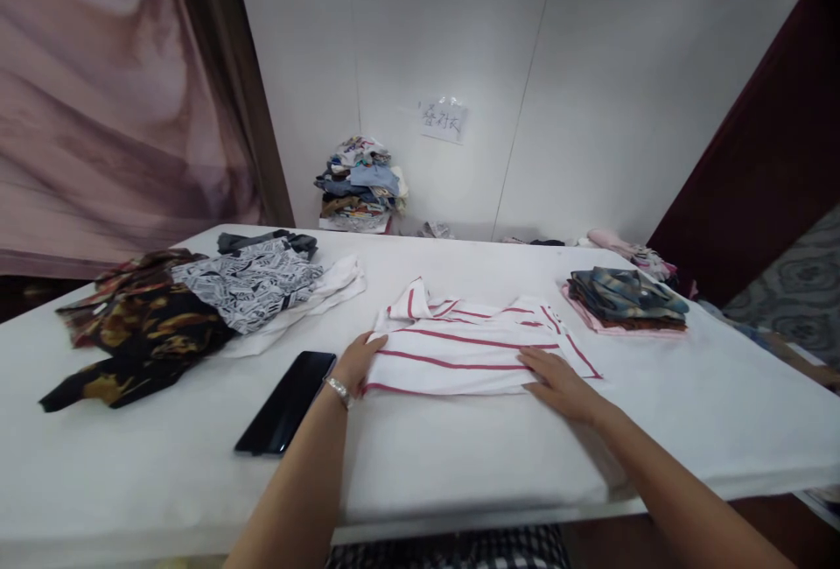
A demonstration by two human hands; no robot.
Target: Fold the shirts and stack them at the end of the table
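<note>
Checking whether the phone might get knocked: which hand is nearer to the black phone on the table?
Left. The left hand rests on the striped shirt's left edge, just right of the phone; the right hand presses the shirt's far side.

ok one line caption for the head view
Both hands press flat on a striped shirt on a white table.

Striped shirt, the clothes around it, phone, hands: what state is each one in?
Striped shirt: partly folded, flat, collar up.
Left hand: open, on the shirt's left edge.
Right hand: open, flat on the shirt's right part.
Phone: screen dark, lying flat.
Left heap: unfolded, jumbled.
Right stack: folded, piled.
Far pile: heaped by the wall.
</note>
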